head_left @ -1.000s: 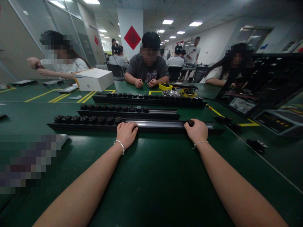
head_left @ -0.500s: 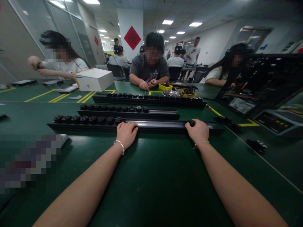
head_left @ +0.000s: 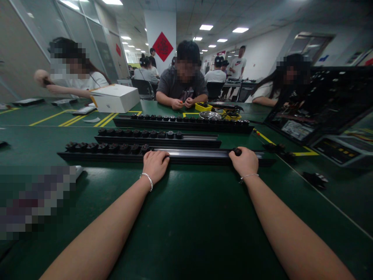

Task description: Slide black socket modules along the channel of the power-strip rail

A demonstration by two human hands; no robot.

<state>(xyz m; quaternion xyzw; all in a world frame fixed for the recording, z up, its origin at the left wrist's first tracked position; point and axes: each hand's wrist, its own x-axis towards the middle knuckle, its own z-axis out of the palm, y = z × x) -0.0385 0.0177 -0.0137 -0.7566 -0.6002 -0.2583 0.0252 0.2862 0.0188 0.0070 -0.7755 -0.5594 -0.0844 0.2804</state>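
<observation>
A long black rail (head_left: 198, 158) lies across the green table, with several black round parts (head_left: 113, 148) lined up on its left half. My left hand (head_left: 155, 165) rests on the rail's near edge beside the last part of that row, fingers closed over the edge; what they grip is the rail. On the right, my right hand (head_left: 245, 160) has its fingers closed round a black part (head_left: 236, 151) at the rail's groove. Bare shiny groove shows between my hands. Two more rails with black parts, a shorter one (head_left: 201, 143) and a longer one (head_left: 186, 125), lie behind.
A white box (head_left: 116, 99) stands back left. An open black computer case (head_left: 317, 101) and a metal unit (head_left: 340, 151) are at right, near loose black parts (head_left: 316, 179). Yellow trays (head_left: 203, 107) sit before a person across the table. Other people sit left and right.
My right hand has shifted very slightly right with the black part. My left hand stays in place. The person opposite has moved a little left.
</observation>
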